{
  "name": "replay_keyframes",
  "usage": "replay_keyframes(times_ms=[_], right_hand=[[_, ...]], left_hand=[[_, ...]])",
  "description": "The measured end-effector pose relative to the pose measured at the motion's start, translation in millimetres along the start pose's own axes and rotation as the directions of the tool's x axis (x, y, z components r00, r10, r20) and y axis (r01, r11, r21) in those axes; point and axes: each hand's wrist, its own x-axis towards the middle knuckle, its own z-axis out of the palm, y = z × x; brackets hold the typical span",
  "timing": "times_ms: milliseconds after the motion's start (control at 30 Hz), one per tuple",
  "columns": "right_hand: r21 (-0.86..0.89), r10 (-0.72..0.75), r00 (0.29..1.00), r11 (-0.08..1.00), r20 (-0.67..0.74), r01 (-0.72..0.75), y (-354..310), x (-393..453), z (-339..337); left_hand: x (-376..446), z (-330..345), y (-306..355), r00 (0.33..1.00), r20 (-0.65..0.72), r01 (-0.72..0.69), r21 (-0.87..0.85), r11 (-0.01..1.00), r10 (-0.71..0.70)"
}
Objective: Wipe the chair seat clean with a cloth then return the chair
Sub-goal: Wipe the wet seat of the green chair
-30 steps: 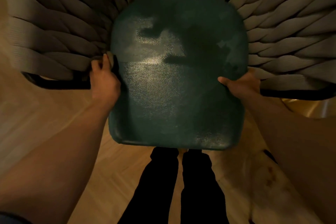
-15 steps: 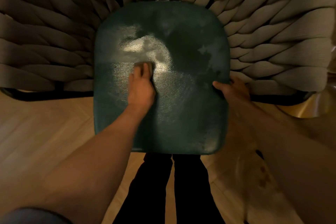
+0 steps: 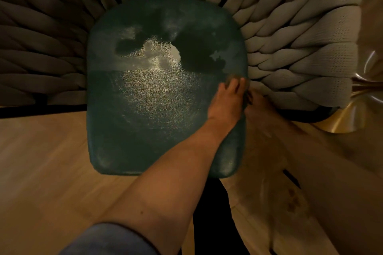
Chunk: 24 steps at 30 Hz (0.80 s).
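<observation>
A person's left hand [image 3: 227,101] reaches across a dark green chair seat [image 3: 157,97] to its right edge, fingers [image 3: 232,86] straight and close together, pressing down on a cloth [image 3: 231,77]. Only a small dull patch of the cloth shows past the fingertips, at the seat's right rim; the rest is hidden under the hand. The left forearm crosses the near right corner of the seat, and a blue sleeve [image 3: 109,240] covers the upper arm at the near edge of the view.

The right hand [image 3: 256,102] sits just beside the left, at the seat's right edge. It is blurred and in shadow, and the left hand partly covers it, so it cannot be told whether its fingers are clamped on the rim or lie loose.

The seat fills the middle of the view. Its pebbled surface shines under a light, with a bright glare left of centre, pale cloudy streaks across the far half and a dark matte blotch to the right of the glare. A backrest [image 3: 290,33] of thick, pale woven cords fans round the seat's far, left and right sides, carried on a dark frame [image 3: 41,108] that shows at the left.

Below lies a light wooden floor [image 3: 41,161]. Dark trouser legs [image 3: 211,217] stand at the seat's near edge. At the far right a curved, shiny brass-coloured object [image 3: 350,114] catches the light.
</observation>
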Motion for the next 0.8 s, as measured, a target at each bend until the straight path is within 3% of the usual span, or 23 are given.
replay_keyframes(times_ms=[100, 300, 400, 467, 533, 667, 800], right_hand=[[0.017, -0.004, 1.0, 1.0, 0.001, 0.004, 4.3, 1.5, 0.4], [0.04, 0.061, 0.997, 0.997, -0.038, -0.06, -2.5, 1.9, 9.3], [0.031, 0.091, 0.981, 0.996, -0.169, -0.087, -16.8, -3.1, 11.2], [0.053, 0.01, 0.952, 0.999, -0.305, 0.007, -26.6, -5.1, 12.9], [0.066, -0.036, 0.93, 0.996, -0.366, 0.065, -35.0, -0.9, 13.9], [-0.022, 0.063, 0.953, 0.997, -0.297, -0.073, -57.4, 13.6, 10.8], [0.015, 0.072, 0.954, 0.997, -0.292, -0.07, -67.5, 29.5, 11.0]], left_hand=[[2.7, -1.2, 8.1, 0.998, 0.043, -0.034, -0.017, 0.999, 0.035], [1.6, -13.5, 0.8, 0.994, 0.063, -0.093, 0.108, 0.99, 0.087], [-1.2, -19.4, -8.1, 0.993, 0.057, -0.113, 0.152, 0.982, 0.106], [-4.2, -25.1, -20.4, 0.994, 0.033, -0.108, 0.182, 0.977, 0.104], [-7.2, -31.3, -38.3, 0.998, 0.016, -0.065, 0.198, 0.978, 0.064], [-16.7, -45.2, -79.6, 0.998, -0.028, 0.068, 0.202, 0.977, -0.064], [-29.5, -56.1, -122.4, 0.988, -0.074, 0.15, 0.241, 0.959, -0.136]])
